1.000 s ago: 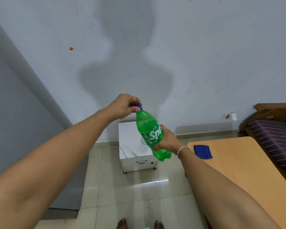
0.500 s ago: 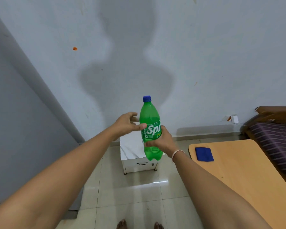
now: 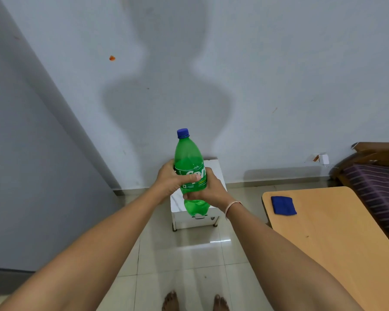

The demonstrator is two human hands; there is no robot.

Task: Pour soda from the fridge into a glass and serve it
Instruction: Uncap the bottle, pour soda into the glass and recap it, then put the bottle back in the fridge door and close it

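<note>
Both hands wrap the green soda bottle (image 3: 190, 173) upright before the wall: my left hand (image 3: 169, 182), off the blue cap (image 3: 182, 133) a second ago, now clasps the label beside my right hand (image 3: 208, 191). Cap on (nothing poured, I judge). Count: one bottle, one blue cloth (image 3: 283, 205), one wooden table (image 3: 337, 241), no glass visible.

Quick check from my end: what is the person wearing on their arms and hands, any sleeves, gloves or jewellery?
Both forearms are bare right up to the bottom edge of the picture, with no sleeves in view. No gloves on the left hand or the right hand. The one thing worn is a thin, pale bracelet round the right wrist. I can make out no rings or watch.
</note>
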